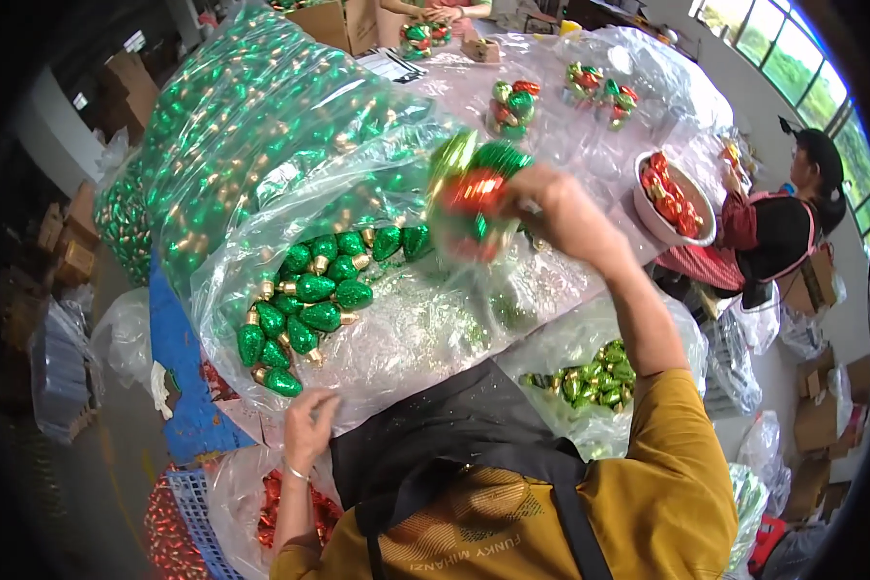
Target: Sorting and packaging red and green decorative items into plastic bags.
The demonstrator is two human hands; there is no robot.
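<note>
My right hand (pixel 556 208) grips a clear container of bulb-shaped ornaments (pixel 478 188) in shiny red, green and light green. Motion blurs it above the table. My left hand (pixel 311 420) hangs at the table's near edge, fingers loosely apart and nothing seen in them. Just beyond it, glittery green bulb ornaments (pixel 314 288) with gold caps lie at the mouth of a large clear plastic bag (pixel 261 116). That bag bulges with more of them to the far left.
Several filled clear containers (pixel 514 108) stand farther back. A white basin (pixel 645 208) of red ornaments sits at the right, near a seated co-worker (pixel 783 222). Another person's hands (pixel 443 14) work at the far end. Bags of light green ornaments (pixel 594 377) and red ornaments (pixel 278 507) flank me.
</note>
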